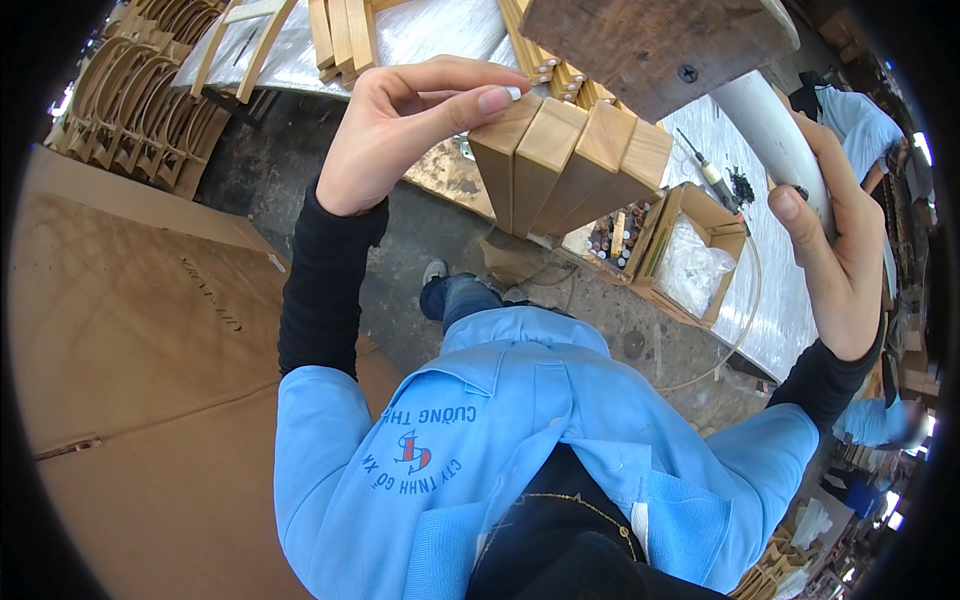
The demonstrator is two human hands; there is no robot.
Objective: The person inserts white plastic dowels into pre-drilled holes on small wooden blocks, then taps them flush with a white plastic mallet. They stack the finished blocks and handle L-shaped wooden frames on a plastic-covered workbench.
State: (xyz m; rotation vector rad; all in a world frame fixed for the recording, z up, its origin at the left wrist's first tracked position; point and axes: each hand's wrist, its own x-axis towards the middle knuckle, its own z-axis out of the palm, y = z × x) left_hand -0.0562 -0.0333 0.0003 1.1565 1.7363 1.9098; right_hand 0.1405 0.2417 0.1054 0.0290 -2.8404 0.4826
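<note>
My left hand [430, 115] pinches a small white piece [514, 93] between thumb and fingers; too little of it shows to tell its kind. The fingertips are at the top end of the nearest of several light-brown wooden bars [570, 150], which stand side by side with their ends up. My right hand [835, 240] is wrapped round the white tube-like handle [765, 130] of a mallet-like tool. Its head, a worn brown wooden block [655, 40] with a screw in it, hangs above the far right of the bars and hides part of the table.
Right of the bars, a wooden box [695, 250] holds clear plastic bags beside a compartment of small dark and white-ended parts [615, 240]. A screwdriver-like tool [715, 180] and a thin hose [750, 300] lie nearby. Large cardboard [150, 350] stands left; co-workers [860, 130] are at right.
</note>
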